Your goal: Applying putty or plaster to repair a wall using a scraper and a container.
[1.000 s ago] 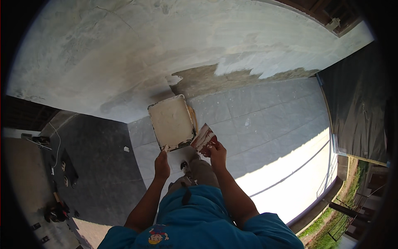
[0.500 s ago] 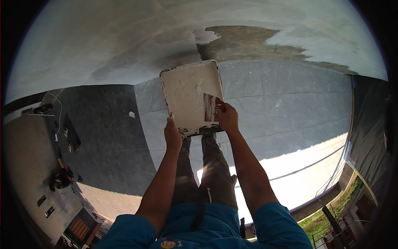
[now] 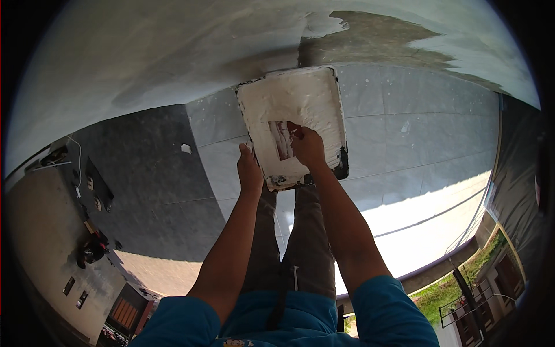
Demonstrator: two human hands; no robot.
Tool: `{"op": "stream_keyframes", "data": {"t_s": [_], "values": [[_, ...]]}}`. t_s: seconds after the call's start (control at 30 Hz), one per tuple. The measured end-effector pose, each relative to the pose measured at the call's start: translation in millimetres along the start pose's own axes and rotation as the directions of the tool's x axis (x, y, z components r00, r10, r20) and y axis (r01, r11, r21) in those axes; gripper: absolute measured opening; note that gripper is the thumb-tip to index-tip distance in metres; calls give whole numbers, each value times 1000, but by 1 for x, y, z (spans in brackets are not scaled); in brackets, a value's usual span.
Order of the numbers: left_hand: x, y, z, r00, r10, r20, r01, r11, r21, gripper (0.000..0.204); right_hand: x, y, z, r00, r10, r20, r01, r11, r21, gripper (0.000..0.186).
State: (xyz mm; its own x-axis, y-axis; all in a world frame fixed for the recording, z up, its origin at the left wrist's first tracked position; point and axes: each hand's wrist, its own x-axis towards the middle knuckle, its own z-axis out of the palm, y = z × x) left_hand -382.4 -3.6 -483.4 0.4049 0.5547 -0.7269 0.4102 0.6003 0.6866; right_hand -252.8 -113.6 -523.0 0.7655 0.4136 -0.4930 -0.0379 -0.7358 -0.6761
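A rectangular tray (image 3: pixel 306 89) of pale, creamy paste, with dark crusted edges, is held out in front of my legs. My left hand (image 3: pixel 250 168) grips its lower left side. My right hand (image 3: pixel 307 149) is closed on a flat scraper (image 3: pixel 278 139) with a reddish-brown, paste-smeared face, which lies over the middle of the paste. The scraper's far edge points to the left, and my fingers hide part of it.
A pale wall (image 3: pixel 185 63) with a bare grey patch (image 3: pixel 381 40) rises ahead. Below are light tiles (image 3: pixel 416 133) and dark flooring (image 3: pixel 150 162). Dark sheeting (image 3: pixel 517 162) hangs at right; assorted items (image 3: pixel 95 248) lie far left.
The tray has shifted up and to the right in view. My right hand has brought the scraper from the tray's right corner inward over the paste, toward the left side.
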Motion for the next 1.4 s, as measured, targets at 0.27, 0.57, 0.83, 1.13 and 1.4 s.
{"op": "stream_keyframes", "data": {"t_s": [0.27, 0.57, 0.83, 1.13, 1.4], "values": [[2, 11, -15, 995, -92, 33, 94, 993, -77, 91, -15, -3, 38, 992, 107, 67, -113, 989, 96, 25], [12, 5, -26, 991, -125, 42, 127, 991, -51, 93, -31, 5, 26, 966, 184, 181, -248, 854, 457, 28], [13, 4, -25, 983, -181, 38, 183, 981, -64, 95, -49, 7, 0, 997, 19, 73, -59, 796, 602, 26], [14, 4, -27, 983, -184, 10, 185, 981, -56, 98, -56, 6, -10, 995, 82, -60, -58, 941, 334, 18], [11, 7, -24, 984, -177, 25, 178, 983, -49, 99, -54, 14, -11, 994, 100, -51, -68, 898, 434, 17]]}}
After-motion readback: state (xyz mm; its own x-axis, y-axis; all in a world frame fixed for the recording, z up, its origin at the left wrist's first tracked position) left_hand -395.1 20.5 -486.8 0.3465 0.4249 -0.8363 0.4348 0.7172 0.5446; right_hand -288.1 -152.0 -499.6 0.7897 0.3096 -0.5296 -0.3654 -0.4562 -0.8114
